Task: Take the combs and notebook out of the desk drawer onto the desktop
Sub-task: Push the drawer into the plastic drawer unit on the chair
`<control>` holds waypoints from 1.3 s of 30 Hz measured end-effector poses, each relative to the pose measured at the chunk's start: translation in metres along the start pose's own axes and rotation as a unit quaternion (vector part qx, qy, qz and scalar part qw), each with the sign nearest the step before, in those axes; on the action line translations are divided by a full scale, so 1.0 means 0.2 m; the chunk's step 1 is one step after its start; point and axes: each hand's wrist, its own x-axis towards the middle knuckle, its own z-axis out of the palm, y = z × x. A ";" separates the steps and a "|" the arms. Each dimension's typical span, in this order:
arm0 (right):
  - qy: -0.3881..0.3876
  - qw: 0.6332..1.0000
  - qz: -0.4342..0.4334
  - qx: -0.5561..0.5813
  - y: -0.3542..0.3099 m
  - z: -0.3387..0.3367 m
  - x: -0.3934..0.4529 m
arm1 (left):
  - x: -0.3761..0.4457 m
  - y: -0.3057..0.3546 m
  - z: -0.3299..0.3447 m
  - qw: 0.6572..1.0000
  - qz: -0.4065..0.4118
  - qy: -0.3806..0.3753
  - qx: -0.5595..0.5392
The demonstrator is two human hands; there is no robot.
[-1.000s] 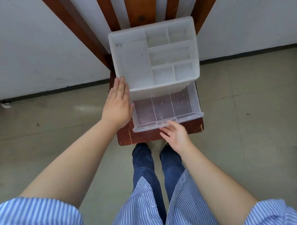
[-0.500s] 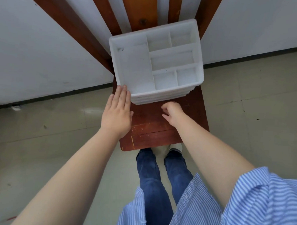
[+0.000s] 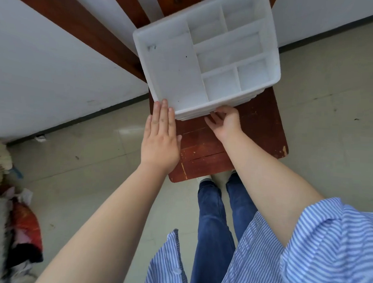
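A white plastic drawer unit (image 3: 204, 109) stands on a brown wooden desktop (image 3: 258, 131). Its top is an open tray split into several empty compartments. The drawer fronts (image 3: 249, 99) under the tray sit flush and closed. My left hand (image 3: 160, 138) lies flat and open, fingertips against the unit's front left corner. My right hand (image 3: 224, 123) is at the middle of the front, its fingers curled onto a drawer front just beneath the tray rim. No comb or notebook shows anywhere; the drawers' insides are hidden.
Brown wooden slats (image 3: 79, 21) rise behind the unit against a white wall. Tiled floor surrounds the small desktop, with my legs in jeans (image 3: 212, 217) below its near edge. A heap of bags and cloth (image 3: 17, 230) lies on the floor at the far left.
One second ago a clear drawer stood pulled out and empty; my right hand pushed it shut. Since then that hand has moved up against the drawer fronts. My left hand stays at the corner.
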 end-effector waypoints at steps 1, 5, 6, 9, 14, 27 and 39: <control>0.010 1.000 -0.012 0.000 0.00 0.01 0.00 | 0.00 0.00 0.00 1.000 0.002 0.003 -0.001; -0.013 0.999 -0.009 0.032 0.01 0.02 -0.03 | 0.00 0.01 0.02 1.000 0.002 0.013 -0.007; -0.025 0.999 -0.003 0.043 0.01 0.02 -0.04 | 0.00 0.01 0.02 1.000 0.002 0.016 -0.006; -0.047 0.998 0.001 0.048 -0.01 0.02 -0.04 | 0.01 0.00 0.02 1.000 0.002 0.021 -0.006; -0.071 0.997 0.022 0.012 -0.01 -0.16 -0.08 | 0.00 0.02 0.03 1.000 -0.012 0.017 -0.001; -0.015 0.756 -0.131 -0.642 -0.04 -0.46 -0.31 | -0.05 0.22 0.27 0.993 0.046 -0.095 -0.052; -0.037 0.159 -0.291 -0.943 -0.27 -0.17 -0.03 | 0.34 0.31 0.42 0.994 -0.002 -0.106 0.034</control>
